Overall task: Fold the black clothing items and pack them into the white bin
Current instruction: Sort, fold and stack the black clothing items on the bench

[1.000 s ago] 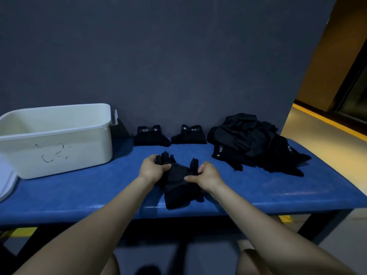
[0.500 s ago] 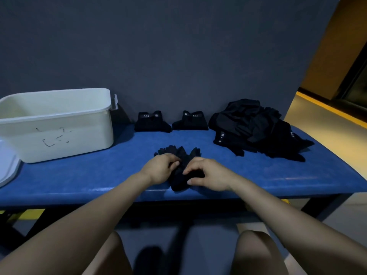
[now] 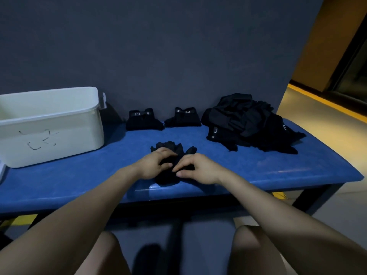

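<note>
Both hands, the left hand (image 3: 154, 165) and right hand (image 3: 198, 169), now press 1 black garment (image 3: 172, 153) flatter, fingers curled into it, on the bench (image 3: 79, 181); 2 folded items (image 3: 144, 120) lie far, 1 pile (image 3: 250, 122) right, 1 white bin (image 3: 51, 126) left

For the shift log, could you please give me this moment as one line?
step: folding | hands: left and right grip black garment on blue table | folded: two at wall | pile: right | white bin: left

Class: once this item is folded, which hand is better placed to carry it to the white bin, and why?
Left, probably. The bin stands on the left end of the table; the left hand is nearer it, and the right hand would cross over. Both hold the item.
</note>
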